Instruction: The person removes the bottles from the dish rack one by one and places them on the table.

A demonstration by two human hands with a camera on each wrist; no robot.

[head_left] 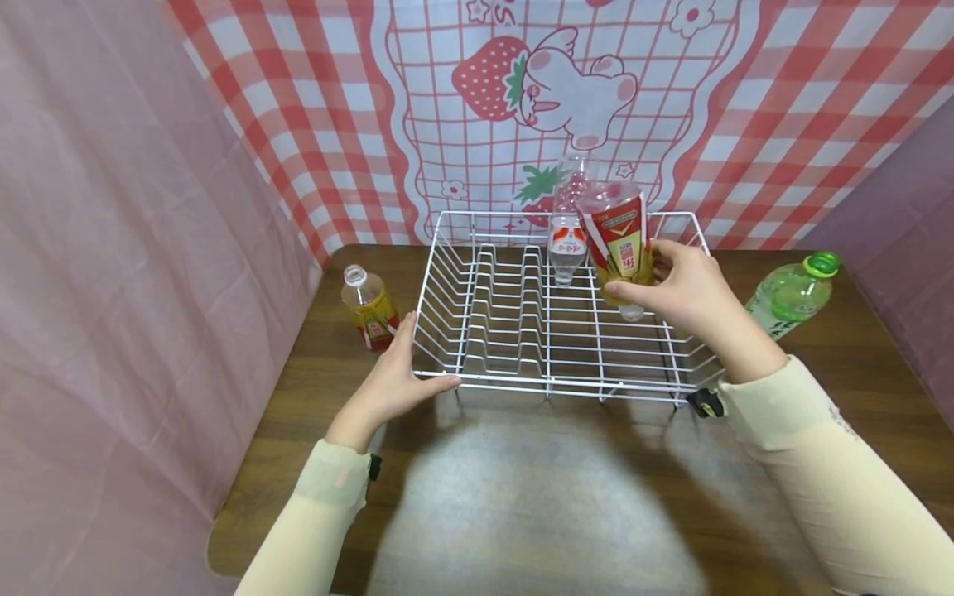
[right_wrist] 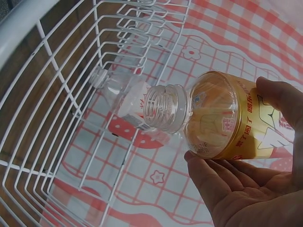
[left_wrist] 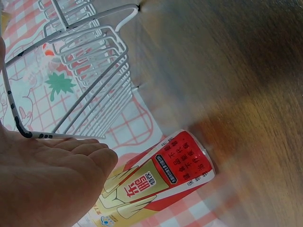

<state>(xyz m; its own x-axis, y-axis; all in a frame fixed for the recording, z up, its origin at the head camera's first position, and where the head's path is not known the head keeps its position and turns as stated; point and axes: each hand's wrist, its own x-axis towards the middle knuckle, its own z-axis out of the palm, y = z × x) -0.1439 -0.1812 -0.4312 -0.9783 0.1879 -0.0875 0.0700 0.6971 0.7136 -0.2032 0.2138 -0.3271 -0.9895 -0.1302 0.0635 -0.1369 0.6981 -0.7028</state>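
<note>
My right hand (head_left: 689,285) grips a plastic bottle with a red and gold label (head_left: 620,240), held neck down over the right part of the white wire dish rack (head_left: 547,385). In the right wrist view its capless mouth points at the rack, thumb and fingers on opposite sides of the bottle. Straight-fingered, my left hand (head_left: 391,385) rests on the rack's front left corner, thumb along the front rim. Just beyond those fingers stands a similar red and gold bottle (head_left: 371,308), uncapped and upright. A clear bottle (head_left: 568,240) stands neck down at the rack's back.
Right of the rack is a green bottle (head_left: 793,294) with a green cap, partly behind my right forearm. Everything stands on a brown wooden table (head_left: 298,439). A red checked cloth (head_left: 328,99) hangs behind, with pink curtains (head_left: 112,248) at the sides.
</note>
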